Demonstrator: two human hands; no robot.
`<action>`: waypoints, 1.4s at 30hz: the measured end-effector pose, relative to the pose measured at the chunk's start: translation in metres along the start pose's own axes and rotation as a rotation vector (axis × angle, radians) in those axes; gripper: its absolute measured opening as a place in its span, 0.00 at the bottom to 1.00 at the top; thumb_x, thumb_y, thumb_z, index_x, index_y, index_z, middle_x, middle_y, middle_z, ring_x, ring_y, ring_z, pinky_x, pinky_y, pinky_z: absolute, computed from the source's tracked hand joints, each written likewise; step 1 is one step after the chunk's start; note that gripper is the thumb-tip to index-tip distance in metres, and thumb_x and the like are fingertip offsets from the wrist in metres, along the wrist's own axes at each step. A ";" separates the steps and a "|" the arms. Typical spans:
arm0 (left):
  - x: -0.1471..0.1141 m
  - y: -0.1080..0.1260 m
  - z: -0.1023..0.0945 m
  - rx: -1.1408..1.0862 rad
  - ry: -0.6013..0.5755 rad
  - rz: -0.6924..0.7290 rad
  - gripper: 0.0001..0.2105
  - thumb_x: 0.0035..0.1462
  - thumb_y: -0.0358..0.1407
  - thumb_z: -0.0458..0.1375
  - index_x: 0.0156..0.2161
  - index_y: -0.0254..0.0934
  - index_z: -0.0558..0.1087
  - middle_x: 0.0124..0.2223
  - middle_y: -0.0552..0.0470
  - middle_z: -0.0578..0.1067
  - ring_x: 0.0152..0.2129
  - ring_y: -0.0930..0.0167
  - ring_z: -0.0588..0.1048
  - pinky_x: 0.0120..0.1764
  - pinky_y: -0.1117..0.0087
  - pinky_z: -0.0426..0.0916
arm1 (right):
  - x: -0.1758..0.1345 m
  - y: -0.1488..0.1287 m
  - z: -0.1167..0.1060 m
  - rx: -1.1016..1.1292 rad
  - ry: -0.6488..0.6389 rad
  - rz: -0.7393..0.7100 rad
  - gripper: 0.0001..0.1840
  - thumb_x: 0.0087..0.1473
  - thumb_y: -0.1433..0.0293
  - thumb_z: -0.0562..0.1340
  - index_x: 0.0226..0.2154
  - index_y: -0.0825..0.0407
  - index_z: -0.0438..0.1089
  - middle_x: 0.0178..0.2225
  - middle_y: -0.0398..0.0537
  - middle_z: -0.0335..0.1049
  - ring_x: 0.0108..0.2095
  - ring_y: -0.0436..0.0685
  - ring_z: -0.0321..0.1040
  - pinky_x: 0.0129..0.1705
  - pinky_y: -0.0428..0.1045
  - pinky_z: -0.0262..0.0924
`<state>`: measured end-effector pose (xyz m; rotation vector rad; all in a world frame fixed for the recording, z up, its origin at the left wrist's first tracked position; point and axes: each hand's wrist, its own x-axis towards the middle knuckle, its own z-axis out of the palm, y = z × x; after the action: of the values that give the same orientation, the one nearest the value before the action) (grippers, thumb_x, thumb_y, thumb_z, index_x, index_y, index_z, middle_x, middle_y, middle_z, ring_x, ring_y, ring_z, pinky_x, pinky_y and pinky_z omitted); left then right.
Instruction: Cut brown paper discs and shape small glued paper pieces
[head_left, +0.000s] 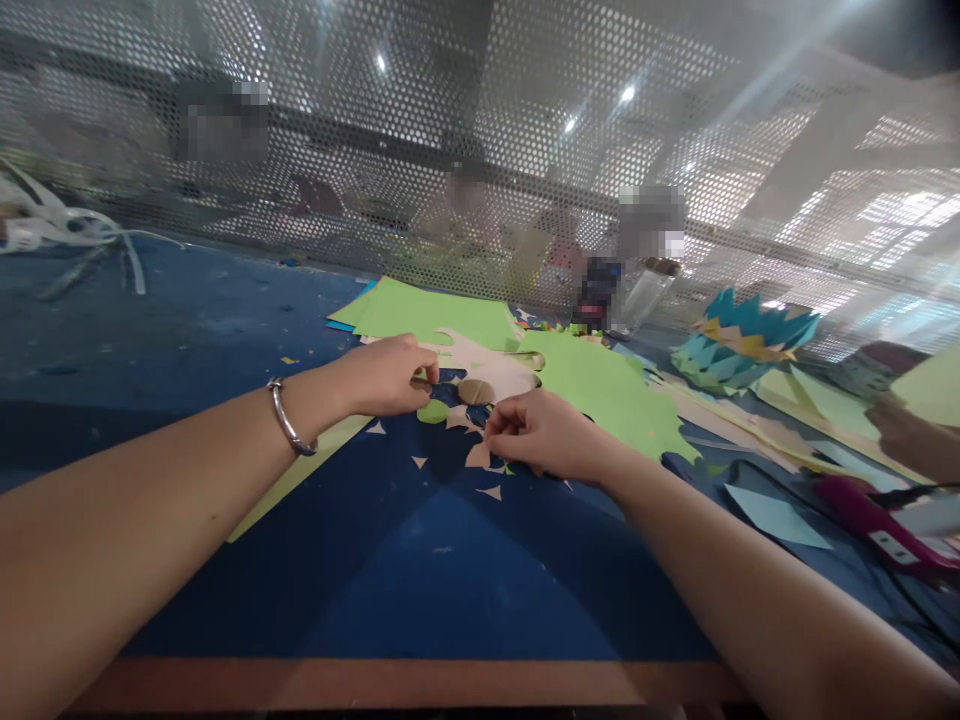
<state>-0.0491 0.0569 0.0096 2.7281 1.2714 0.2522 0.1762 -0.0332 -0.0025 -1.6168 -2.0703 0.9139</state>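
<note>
My left hand, with a silver bangle on the wrist, curls its fingers down onto a small brown round piece, partly hidden by them. Just below it lies a green paper circle. Another brown disc rests between the hands, by a cut-out pale pink paper sheet. Over the paper scraps, my right hand is closed, thumb against forefinger; what it pinches, if anything, cannot be made out. A pale pink scrap is beside its fingertips.
Green sheets lie behind the hands, with another green sheet at right. A blue and yellow folded-paper basket, a magenta power strip and another person's hand are farther right. White strips lie far left, before a perforated metal screen.
</note>
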 end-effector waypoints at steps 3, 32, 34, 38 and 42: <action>0.000 -0.002 0.002 0.093 0.087 0.012 0.14 0.56 0.38 0.56 0.44 0.42 0.81 0.43 0.42 0.73 0.46 0.53 0.71 0.47 0.57 0.66 | 0.000 -0.001 0.001 -0.076 0.001 -0.015 0.03 0.51 0.74 0.64 0.28 0.53 0.74 0.20 0.39 0.70 0.16 0.45 0.60 0.21 0.44 0.54; 0.005 0.032 0.016 -1.429 -0.128 -0.203 0.20 0.45 0.31 0.75 0.40 0.37 0.70 0.34 0.54 0.78 0.32 0.72 0.79 0.42 0.67 0.73 | -0.007 0.000 -0.003 -0.325 0.437 -0.401 0.08 0.57 0.72 0.63 0.41 0.51 0.71 0.32 0.42 0.73 0.27 0.49 0.63 0.30 0.46 0.52; 0.004 0.036 0.016 -1.510 -0.157 -0.206 0.19 0.46 0.29 0.74 0.40 0.37 0.70 0.35 0.54 0.78 0.32 0.73 0.79 0.45 0.68 0.73 | -0.007 0.001 -0.002 -0.335 0.460 -0.446 0.06 0.58 0.72 0.62 0.40 0.51 0.71 0.33 0.44 0.73 0.28 0.49 0.64 0.31 0.46 0.53; 0.002 0.041 0.014 -1.547 -0.170 -0.157 0.21 0.45 0.26 0.74 0.41 0.38 0.69 0.35 0.55 0.78 0.33 0.72 0.79 0.46 0.67 0.74 | -0.005 0.005 -0.004 -0.337 0.496 -0.525 0.05 0.60 0.73 0.59 0.36 0.52 0.72 0.33 0.46 0.71 0.30 0.50 0.65 0.32 0.46 0.55; 0.000 0.045 0.014 -1.510 -0.120 -0.092 0.21 0.46 0.29 0.74 0.42 0.37 0.69 0.38 0.53 0.78 0.34 0.72 0.79 0.45 0.65 0.74 | -0.005 0.008 -0.005 -0.328 0.512 -0.559 0.06 0.61 0.73 0.59 0.38 0.52 0.72 0.33 0.46 0.71 0.30 0.50 0.65 0.33 0.46 0.57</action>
<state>-0.0124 0.0279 0.0040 1.3425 0.6317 0.6639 0.1862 -0.0355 -0.0035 -1.1272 -2.1652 -0.0303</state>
